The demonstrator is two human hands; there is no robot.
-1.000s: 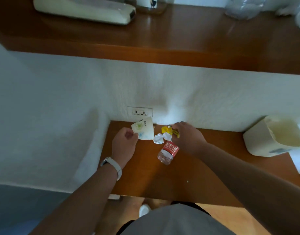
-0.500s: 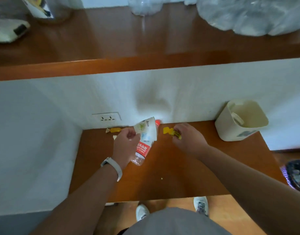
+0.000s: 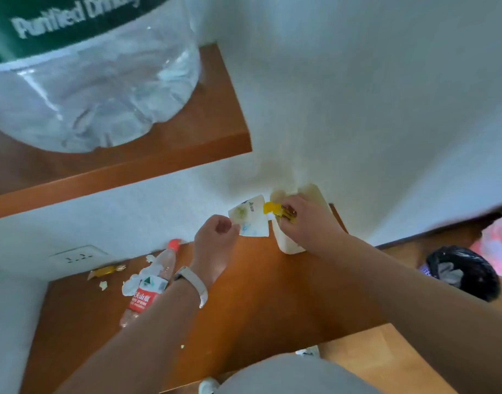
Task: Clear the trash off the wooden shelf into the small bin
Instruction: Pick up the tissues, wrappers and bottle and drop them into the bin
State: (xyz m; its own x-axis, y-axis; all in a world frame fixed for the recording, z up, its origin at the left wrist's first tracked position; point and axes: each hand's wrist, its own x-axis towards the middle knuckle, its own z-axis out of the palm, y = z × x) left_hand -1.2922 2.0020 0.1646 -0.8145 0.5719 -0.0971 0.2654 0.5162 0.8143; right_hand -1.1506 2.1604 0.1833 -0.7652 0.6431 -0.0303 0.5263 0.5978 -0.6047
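Right hand (image 3: 306, 223) sits over the mouth of the small cream bin (image 3: 289, 245), fingers pinched on a crinkly yellow wrapper (image 3: 274, 209). Left hand (image 3: 215, 237), just at its nine o'clock, grips a flat white sachet (image 3: 251, 218) by one corner. The bin is tucked into the wall corner at the shelf's (image 3: 258, 302) far right edge. Plenty of bare glossy wood between the arms. Over at the shelf's nine o'clock: a clear plastic water bottle (image 3: 147, 288), red cap and label, lying down, touching crumpled white tissue (image 3: 129, 287); a gold twisted candy wrapper (image 3: 106, 271) lies near the wall socket (image 3: 79, 257).
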